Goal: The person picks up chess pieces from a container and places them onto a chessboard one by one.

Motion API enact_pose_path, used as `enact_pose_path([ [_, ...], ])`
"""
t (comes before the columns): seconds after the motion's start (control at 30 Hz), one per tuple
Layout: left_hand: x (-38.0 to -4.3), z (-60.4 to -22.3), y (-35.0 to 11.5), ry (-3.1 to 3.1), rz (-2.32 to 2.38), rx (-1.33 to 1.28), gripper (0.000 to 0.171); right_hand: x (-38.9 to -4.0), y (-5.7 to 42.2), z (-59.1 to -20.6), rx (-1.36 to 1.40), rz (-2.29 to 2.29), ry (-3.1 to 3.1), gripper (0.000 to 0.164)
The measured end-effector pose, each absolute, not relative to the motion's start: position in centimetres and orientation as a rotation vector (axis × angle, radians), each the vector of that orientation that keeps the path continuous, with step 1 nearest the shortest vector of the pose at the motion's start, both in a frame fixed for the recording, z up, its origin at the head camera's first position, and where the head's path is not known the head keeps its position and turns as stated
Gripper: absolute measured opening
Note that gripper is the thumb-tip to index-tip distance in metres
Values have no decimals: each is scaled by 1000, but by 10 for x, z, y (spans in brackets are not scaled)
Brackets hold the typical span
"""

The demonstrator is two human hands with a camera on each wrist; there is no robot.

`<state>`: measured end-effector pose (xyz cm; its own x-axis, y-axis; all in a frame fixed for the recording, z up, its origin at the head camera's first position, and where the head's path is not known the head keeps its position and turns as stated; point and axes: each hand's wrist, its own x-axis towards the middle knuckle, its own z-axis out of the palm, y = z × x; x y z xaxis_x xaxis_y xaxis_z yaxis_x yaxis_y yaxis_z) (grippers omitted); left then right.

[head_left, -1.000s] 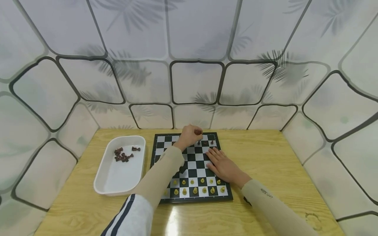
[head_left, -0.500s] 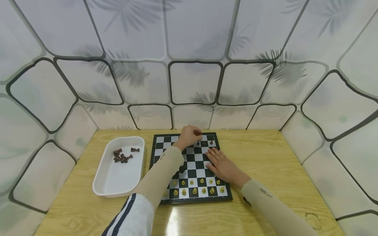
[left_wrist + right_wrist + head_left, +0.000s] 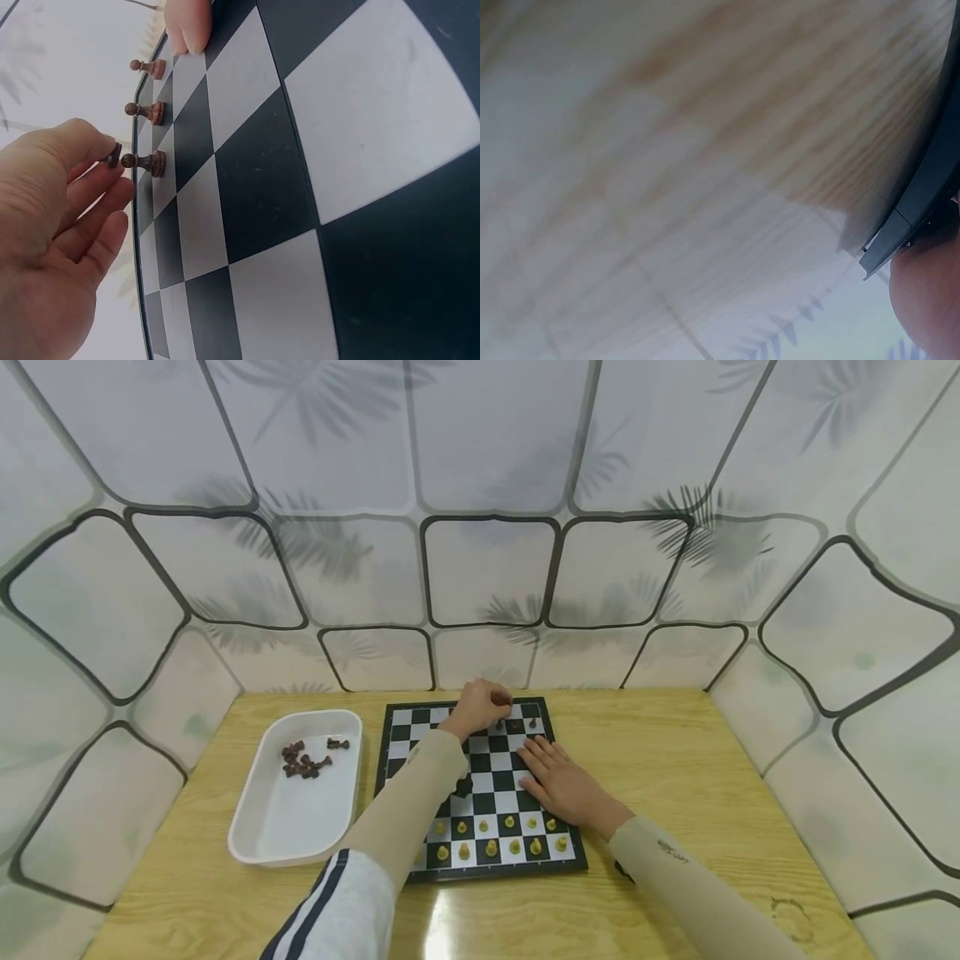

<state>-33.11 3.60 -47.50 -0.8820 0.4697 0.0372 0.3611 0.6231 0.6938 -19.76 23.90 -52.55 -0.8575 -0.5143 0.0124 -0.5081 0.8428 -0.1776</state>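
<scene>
My left hand (image 3: 477, 708) is over the far side of the chessboard (image 3: 492, 781), pinching a dark brown chess piece (image 3: 114, 155). Only the base of that piece shows in the left wrist view, close behind a standing pawn (image 3: 146, 163). Two more brown pawns, a middle one (image 3: 146, 112) and a farther one (image 3: 148, 68), line up beside it on the board. My right hand (image 3: 564, 783) rests with fingers extended across the board's right edge. Several yellow chess pieces (image 3: 491, 848) stand in two rows along the near side, some hidden by the left sleeve.
On the left of the wooden table (image 3: 660, 735) stands a white tray (image 3: 292, 822). Several dark brown chess pieces (image 3: 303, 766) lie in its far half. A patterned cloth (image 3: 491, 572) rises behind the table and at both sides.
The head view has shifted slightly, moving the scene a little to the left. Both hands keep nearly the same places at the board, the left with its chess piece.
</scene>
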Motion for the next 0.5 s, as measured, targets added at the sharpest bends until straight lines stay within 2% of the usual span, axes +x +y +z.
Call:
enact_pose_path([
  [0.5, -333, -478, 39, 2663, 1059, 714, 21, -198, 239, -524, -842, -260, 2984, 64],
])
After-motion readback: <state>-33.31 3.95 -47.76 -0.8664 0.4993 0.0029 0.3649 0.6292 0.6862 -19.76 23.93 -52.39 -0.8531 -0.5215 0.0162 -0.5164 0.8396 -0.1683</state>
